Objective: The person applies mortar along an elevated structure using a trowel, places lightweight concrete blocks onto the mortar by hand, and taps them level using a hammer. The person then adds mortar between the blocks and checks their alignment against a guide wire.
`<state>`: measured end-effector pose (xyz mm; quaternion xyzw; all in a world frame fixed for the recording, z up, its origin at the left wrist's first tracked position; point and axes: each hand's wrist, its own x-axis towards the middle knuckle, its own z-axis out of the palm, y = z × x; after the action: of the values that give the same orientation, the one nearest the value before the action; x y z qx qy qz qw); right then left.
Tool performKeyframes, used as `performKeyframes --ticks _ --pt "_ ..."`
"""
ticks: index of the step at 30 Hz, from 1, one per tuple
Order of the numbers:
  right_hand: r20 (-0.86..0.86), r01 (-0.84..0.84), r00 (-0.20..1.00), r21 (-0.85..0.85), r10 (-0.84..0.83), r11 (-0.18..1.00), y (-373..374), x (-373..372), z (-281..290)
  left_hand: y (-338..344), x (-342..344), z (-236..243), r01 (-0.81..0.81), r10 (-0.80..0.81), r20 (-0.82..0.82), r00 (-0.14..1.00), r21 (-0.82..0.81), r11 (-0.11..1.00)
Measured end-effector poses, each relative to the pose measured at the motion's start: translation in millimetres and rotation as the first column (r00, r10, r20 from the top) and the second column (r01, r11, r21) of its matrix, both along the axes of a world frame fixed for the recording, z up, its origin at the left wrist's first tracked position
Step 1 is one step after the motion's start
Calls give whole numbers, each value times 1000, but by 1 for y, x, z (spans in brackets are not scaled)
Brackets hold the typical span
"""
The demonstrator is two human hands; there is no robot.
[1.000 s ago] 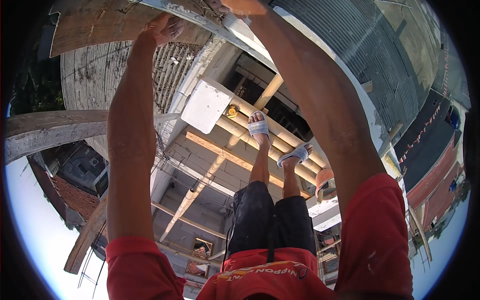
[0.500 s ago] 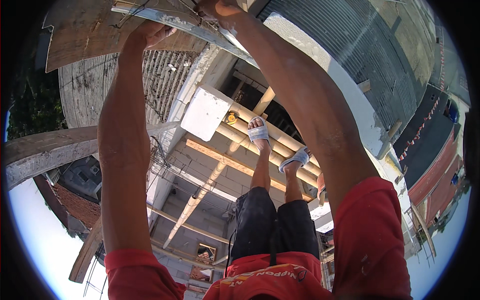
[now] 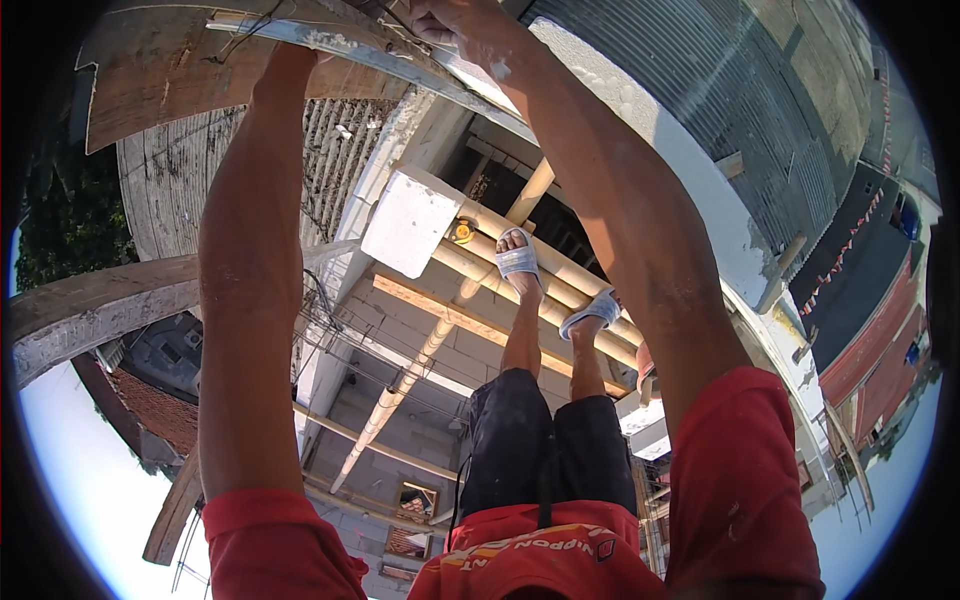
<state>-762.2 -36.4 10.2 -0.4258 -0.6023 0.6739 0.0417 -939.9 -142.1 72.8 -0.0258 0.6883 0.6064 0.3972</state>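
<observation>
Both my arms reach up to a long pale strip point(image 3: 380, 68) that runs along the edge of a brown wooden sheet point(image 3: 150, 78). My left hand point(image 3: 312, 57) is at the strip's underside and mostly hidden behind it, so its fingers do not show. On the other side of the strip, my right hand point(image 3: 458, 22) has its fingers curled in, beside thin dark wire. Whatever lies between those fingers is too small to make out. Another wire point(image 3: 250, 38) is looped around the strip's left part.
My sandalled feet stand on bamboo poles point(image 3: 570, 292) high over an open room. A small round yellow-and-black object point(image 3: 463, 231) lies on the poles beside a white block point(image 3: 412, 222). Below are a wooden plank point(image 3: 440, 316) and thin rebar. Corrugated roofing point(image 3: 640, 70) extends at the right.
My left hand has slipped further behind the strip, hiding its fingers. The right hand has shifted slightly right, with its fingers now curled in view. My feet remain in place.
</observation>
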Motion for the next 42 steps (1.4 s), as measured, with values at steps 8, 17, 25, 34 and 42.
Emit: performKeyframes --ticks 8,17,25,34,42 --pt "-436 -213 879 3 193 977 -45 45 11 -79 62 -4 -252 320 262 911 -259 932" --pt "-72 -503 788 497 611 707 -49 41 57 -95 61 -49 -279 266 355 896 -17 960" --pt "324 -485 873 660 366 573 -39 66 41 -77 3 -51 231 -309 -408 859 -230 946" --pt "99 -399 917 197 387 895 9 74 73 -74 -25 -49 76 -331 -829 450 -334 940" --pt "-103 -562 813 115 572 819 20 133 113 -90 -98 -64 137 -375 -852 366 -349 927"
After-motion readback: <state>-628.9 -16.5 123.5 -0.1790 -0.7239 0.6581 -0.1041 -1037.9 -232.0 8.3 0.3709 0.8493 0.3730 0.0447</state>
